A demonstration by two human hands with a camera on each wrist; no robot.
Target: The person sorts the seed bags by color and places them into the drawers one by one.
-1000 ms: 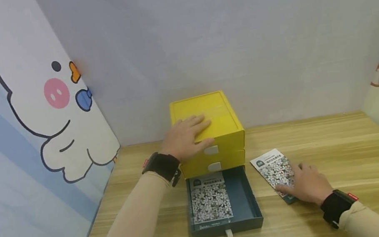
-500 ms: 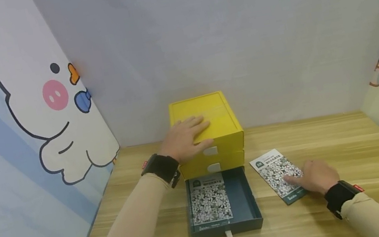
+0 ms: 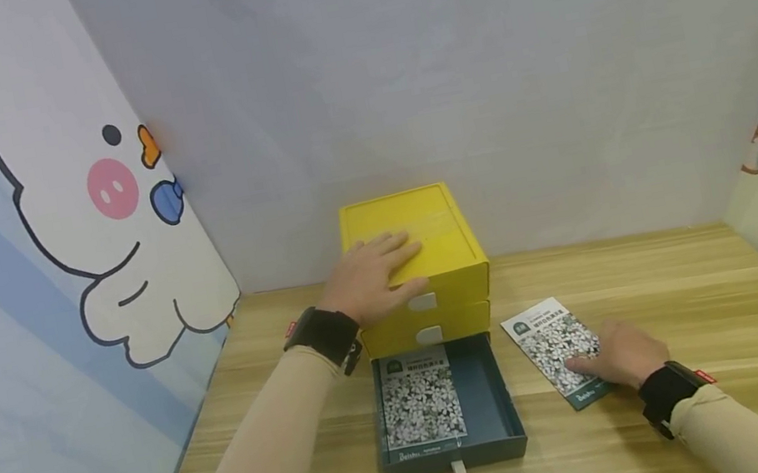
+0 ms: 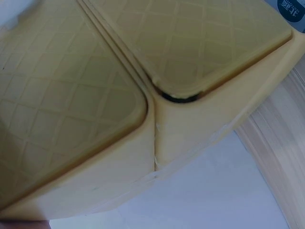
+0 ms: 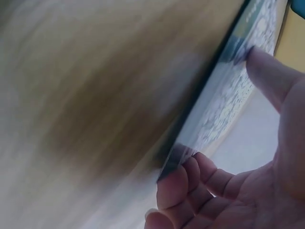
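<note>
My left hand rests with extended fingers on the top of a small yellow drawer unit. The lowest drawer, dark blue-green with a white pull tab, is slid out; in it, along the left side, lies a flower seed packet. To the right, a second seed packet with the same white-flower print lies slanted over the wooden table. My right hand pinches its right side. In the right wrist view, the thumb touches the printed face and the fingertips curl at the edge.
Two more drawers with white tabs are closed above the pulled-out one. A grey backdrop stands behind the wooden table. Cartoon-printed curtains flank it, a white figure on the left one.
My right hand has shifted slightly right, then a little back left along the packet, uncovering its lower green band. The packet and my left hand stay nearly in place.
</note>
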